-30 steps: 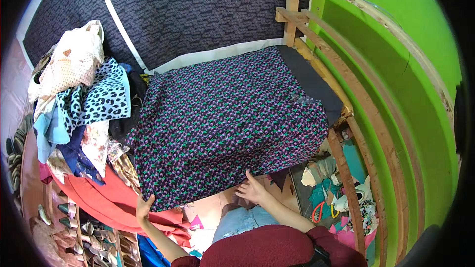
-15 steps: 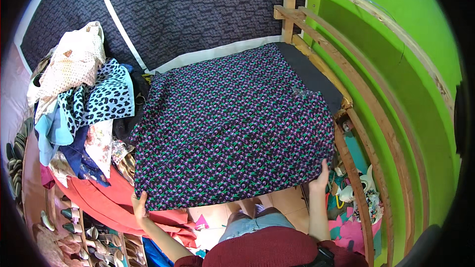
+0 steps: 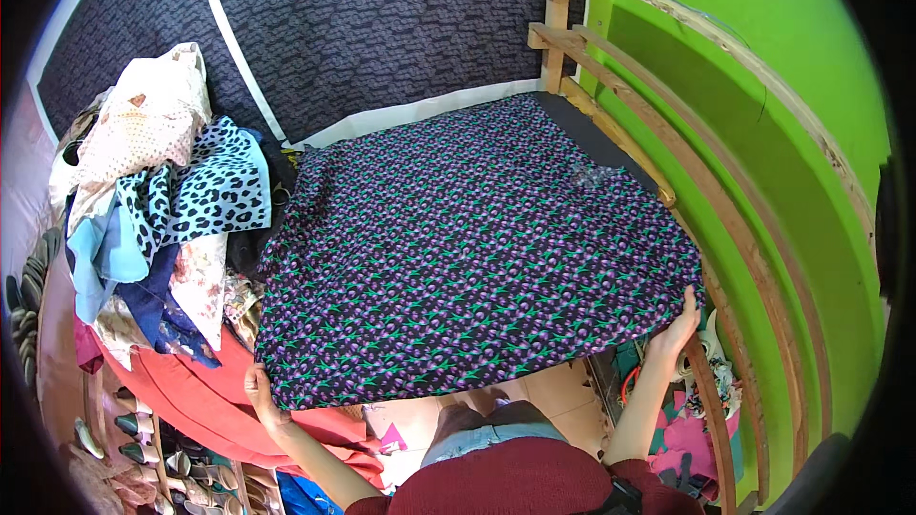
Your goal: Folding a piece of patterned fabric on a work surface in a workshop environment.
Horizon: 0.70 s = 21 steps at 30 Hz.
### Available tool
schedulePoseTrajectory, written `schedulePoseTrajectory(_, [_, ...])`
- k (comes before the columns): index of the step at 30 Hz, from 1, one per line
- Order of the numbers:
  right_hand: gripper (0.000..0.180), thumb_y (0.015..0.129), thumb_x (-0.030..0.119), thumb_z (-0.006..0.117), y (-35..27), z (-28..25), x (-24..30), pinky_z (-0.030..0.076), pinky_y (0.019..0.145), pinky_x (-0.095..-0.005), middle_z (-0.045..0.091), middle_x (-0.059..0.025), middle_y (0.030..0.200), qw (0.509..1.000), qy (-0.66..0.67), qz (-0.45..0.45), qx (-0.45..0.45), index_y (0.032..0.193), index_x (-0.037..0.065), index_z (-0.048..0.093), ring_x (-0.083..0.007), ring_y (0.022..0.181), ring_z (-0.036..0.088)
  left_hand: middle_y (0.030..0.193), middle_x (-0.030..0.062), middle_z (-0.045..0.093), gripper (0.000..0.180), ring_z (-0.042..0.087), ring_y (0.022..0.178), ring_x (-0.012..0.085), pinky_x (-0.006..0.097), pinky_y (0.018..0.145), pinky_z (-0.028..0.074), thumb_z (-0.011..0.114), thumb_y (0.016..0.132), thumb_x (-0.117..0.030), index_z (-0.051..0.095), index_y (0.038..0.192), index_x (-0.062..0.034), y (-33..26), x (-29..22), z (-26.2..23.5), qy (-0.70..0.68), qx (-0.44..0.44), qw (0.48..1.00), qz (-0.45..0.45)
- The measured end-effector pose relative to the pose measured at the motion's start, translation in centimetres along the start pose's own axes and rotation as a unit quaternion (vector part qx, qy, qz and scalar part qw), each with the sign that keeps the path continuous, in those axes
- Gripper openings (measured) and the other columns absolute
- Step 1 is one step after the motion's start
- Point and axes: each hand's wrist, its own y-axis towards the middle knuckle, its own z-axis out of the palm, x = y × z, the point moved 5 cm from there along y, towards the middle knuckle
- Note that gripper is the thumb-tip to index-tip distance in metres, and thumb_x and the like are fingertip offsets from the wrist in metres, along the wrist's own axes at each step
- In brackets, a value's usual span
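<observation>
Head view, looking down: the left hand (image 3: 260,391) grips the near left corner of the dark floral cloth (image 3: 468,248), thumb on top and fingers curled under the hem, pinching the fabric; the right hand (image 3: 677,324) holds the near right corner of the same cloth, fingers closed over the edge with the cloth drawn between them; both forearms enter from the lower edge, well apart, one at each corner. The cloth, black with purple and green print, lies spread flat over a bed surface, its near hem stretched between the two hands and its far edge reaching a white strip (image 3: 420,113) at the foot of the dark patterned wall (image 3: 382,19). Left of the cloth, touching its side edge, stands a heap of clothes (image 3: 162,200): a pale floral piece on top, a leopard-print piece in black and white below it, light blue and navy items under that; a red fabric (image 3: 210,391) lies beneath the heap, just beside the left hand. Right of the cloth runs a wooden rail frame (image 3: 668,133) against a green wall (image 3: 763,86); small mixed items (image 3: 697,420) lie below the cloth's near right corner, too jumbled to identify.
</observation>
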Motion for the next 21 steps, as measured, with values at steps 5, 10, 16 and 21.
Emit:
schedulePoseTrajectory(5, [0.058, 0.082, 0.026, 0.059, 1.4, -1.3, 2.4, 0.047, 0.088, -0.038, 0.051, -0.0176, 0.121, 0.999, 0.016, -0.05, 0.014, 0.126, -0.007, 0.042, -0.0268, 0.103, 0.056, 0.101, 0.0066, 0.058, 0.018, 0.057, 0.093, 0.0198, 0.038, 0.081, 0.049, 0.062, 0.085, -0.025, 0.055, 0.094, -0.0121, -0.6, -0.2, -5.3, 0.086, -0.002, 0.994, 0.068])
schedulePoseTrajectory(10, [0.054, 0.083, 0.031, 0.057, 2.6, -3.2, 5.7, 0.044, 0.089, -0.033, 0.055, -0.0153, 0.119, 0.994, -0.096, -0.052, 0.013, 0.121, -0.007, 0.05, -0.0221, 0.1, 0.056, 0.099, 0.01, 0.056, 0.014, 0.055, 0.096, 0.0269, 0.043, 0.085, 0.047, 0.056, 0.083, -0.021, 0.048, 0.091, -0.0127, -2.6, -4.3, 2.6, -0.131, 0.16, 0.974, 0.093])
schedulePoseTrajectory(16, [0.051, 0.086, 0.028, 0.059, 4.5, 5.4, 2.4, 0.042, 0.089, -0.0335, 0.053, -0.0109, 0.119, 0.985, -0.108, -0.117, 0.068, 0.125, -0.003, 0.046, -0.0224, 0.103, 0.053, 0.096, 0.0032, 0.055, 0.02, 0.057, 0.083, 0.0162, 0.032, 0.076, 0.05, 0.058, 0.089, -0.024, 0.051, 0.102, -0.0104, 4.8, -1.2, 3.4, -0.124, 0.058, 0.991, -0.013])
schedulePoseTrajectory(21, [0.04, 0.09, 0.021, 0.055, 7.0, 12.5, -2.2, 0.055, 0.065, -0.0318, 0.053, -0.0024, 0.101, 0.982, -0.02, -0.072, 0.173, 0.126, 0.01, 0.041, -0.0152, 0.08, 0.056, 0.114, 0.0055, 0.057, 0.033, 0.056, 0.107, 0.0206, 0.042, 0.09, 0.048, 0.051, 0.093, -0.019, 0.046, 0.125, -0.0086, 10.8, -0.6, 13.4, -0.118, 0.097, 0.988, -0.03])
